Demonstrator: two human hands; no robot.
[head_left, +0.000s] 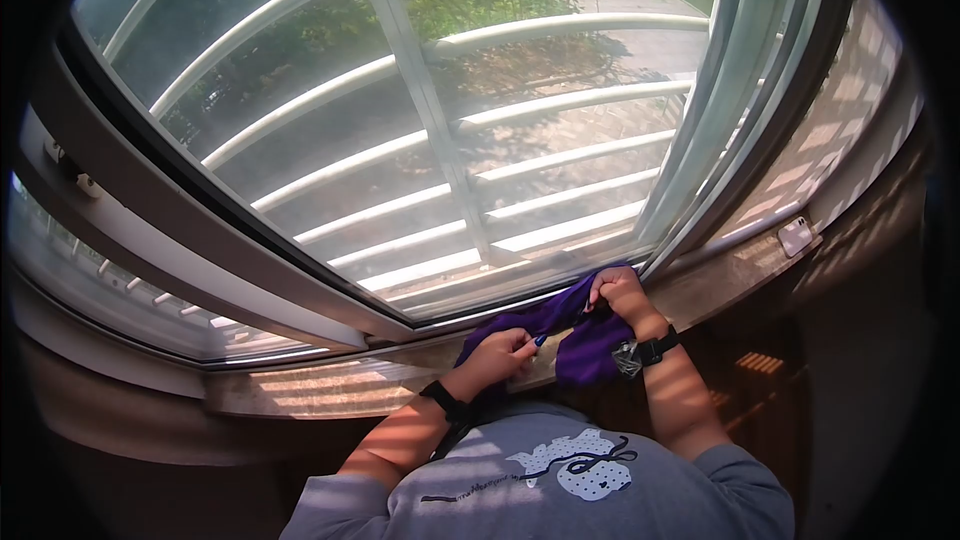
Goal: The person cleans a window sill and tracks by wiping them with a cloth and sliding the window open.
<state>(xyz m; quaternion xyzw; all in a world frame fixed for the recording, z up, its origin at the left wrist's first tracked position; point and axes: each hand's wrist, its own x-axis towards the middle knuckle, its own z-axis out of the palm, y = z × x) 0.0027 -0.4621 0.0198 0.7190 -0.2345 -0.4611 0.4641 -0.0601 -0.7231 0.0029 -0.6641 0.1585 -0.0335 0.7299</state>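
A purple cloth (pixel 590 357) is bunched on the stone window sill, and part of it hangs over the front edge. My left hand (pixel 497 357) is closed in a pinch at the cloth's left side. Between its fingertips shows a small blue object (pixel 540 340), too small to name. Higher and to the right, my right hand (pixel 617 292) is closed with its fingers on the cloth's upper part. A small dark thing lies near those fingertips, and I cannot make it out. Crinkled clear plastic (pixel 628 358) sits beside the right wrist.
The window (pixel 440 140) with white bars rises directly behind the sill (pixel 400 365). A phone (pixel 796 236) lies at the sill's right end. I wear a dark watch (pixel 658 347) on the right wrist and a black band (pixel 445 400) on the left.
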